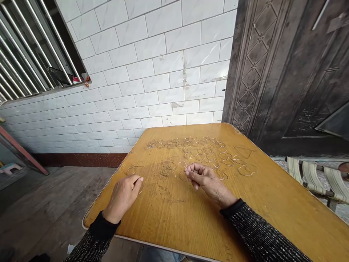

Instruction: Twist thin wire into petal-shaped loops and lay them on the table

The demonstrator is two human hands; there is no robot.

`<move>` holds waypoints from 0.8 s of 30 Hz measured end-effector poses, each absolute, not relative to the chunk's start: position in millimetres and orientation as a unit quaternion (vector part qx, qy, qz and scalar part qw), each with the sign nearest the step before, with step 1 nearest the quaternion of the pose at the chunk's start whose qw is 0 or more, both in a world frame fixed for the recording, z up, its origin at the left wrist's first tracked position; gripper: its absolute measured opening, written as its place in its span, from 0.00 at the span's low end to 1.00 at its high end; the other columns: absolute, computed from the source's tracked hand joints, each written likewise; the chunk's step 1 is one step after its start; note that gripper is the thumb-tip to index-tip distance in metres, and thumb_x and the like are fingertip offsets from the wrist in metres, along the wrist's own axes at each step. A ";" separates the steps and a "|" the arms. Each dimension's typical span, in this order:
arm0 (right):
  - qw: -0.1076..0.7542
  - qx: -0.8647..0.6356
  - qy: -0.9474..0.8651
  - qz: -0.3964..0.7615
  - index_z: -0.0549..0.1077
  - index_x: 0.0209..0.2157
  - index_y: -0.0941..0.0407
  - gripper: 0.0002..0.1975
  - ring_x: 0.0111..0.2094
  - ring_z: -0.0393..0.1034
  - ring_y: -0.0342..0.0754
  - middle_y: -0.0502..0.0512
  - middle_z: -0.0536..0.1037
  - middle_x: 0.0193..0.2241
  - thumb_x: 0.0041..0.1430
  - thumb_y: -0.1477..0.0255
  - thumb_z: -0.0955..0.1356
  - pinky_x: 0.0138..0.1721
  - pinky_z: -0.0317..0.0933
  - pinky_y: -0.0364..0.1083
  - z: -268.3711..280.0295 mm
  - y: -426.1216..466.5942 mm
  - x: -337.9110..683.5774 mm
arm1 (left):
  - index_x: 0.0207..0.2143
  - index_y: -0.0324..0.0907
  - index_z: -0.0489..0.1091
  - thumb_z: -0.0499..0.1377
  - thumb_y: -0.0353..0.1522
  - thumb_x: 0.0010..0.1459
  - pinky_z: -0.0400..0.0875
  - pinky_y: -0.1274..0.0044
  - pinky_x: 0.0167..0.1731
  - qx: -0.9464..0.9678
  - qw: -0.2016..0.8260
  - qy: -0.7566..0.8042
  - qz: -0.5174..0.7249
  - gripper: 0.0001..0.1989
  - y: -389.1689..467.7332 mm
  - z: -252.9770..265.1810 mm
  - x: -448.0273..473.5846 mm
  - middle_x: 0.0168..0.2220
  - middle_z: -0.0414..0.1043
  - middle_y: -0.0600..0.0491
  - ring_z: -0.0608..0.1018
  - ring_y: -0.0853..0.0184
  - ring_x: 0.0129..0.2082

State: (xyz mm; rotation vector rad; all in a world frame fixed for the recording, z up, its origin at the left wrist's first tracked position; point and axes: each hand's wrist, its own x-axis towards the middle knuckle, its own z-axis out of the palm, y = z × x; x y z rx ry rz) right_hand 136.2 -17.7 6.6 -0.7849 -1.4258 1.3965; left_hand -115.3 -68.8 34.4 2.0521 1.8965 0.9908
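Over the wooden table, my right hand (205, 180) pinches a thin wire (185, 165) between thumb and fingertips. Loops of the same wire show just left of its fingers. My left hand (122, 196) is closed near the table's left side, thumb pressed to the curled fingers. A thin curved wire (142, 187) shows at its thumb tip; the rest is hidden behind the hand. Beyond it lies a small wire coil (131, 170). A darker tangle of wire loops (168, 168) rests between the two hands.
Bent wire loops (188, 142) lie in rows across the far part of the table (169, 225), with more loops (247, 169) at the right. A white tiled wall (152, 83) stands behind. A dark door (294, 72) and a strapped chair (316, 178) are to the right.
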 end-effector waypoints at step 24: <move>0.505 -0.402 -0.612 0.457 0.65 0.23 0.57 0.16 0.12 0.54 0.35 0.44 0.63 0.16 0.50 0.58 0.65 0.14 0.49 0.38 -1.9 -8.3 142.1 | 0.30 0.38 0.70 0.51 0.42 0.56 0.62 0.81 0.20 0.662 0.493 0.349 0.444 0.16 -20.1 8.2 -10.8 0.24 0.67 0.53 0.67 0.73 0.20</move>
